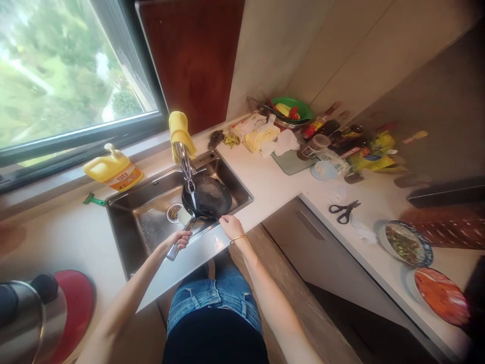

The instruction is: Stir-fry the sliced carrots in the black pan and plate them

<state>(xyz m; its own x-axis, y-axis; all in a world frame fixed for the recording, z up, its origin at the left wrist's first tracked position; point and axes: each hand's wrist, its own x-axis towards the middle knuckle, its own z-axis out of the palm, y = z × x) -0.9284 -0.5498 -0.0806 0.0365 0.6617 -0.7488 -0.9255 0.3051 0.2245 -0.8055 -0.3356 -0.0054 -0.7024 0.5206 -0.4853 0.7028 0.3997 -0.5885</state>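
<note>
A dark frying pan (212, 196) sits tilted in the right part of the steel sink (142, 230), under a stream of water from the tap (185, 161). My left hand (180, 239) is wrapped round a grey metal handle (173, 252) that runs up to the pan's near left edge. At the pan's near rim, my right hand (232, 227) is closed with the fingers curled under. What it grips there is hidden. A pale patch (184, 216) beside the drain (174, 213) is too unclear to name.
Yellow cloth (178, 126) drapes the tap. Left of the sink stand a yellow jug (113, 169), a green peeler (94, 200) and a metal kettle (30, 316). Scissors (344, 211), bottles (322, 121), a patterned bowl (406, 242) and a bowl of orange-red food (441, 296) line the right counter.
</note>
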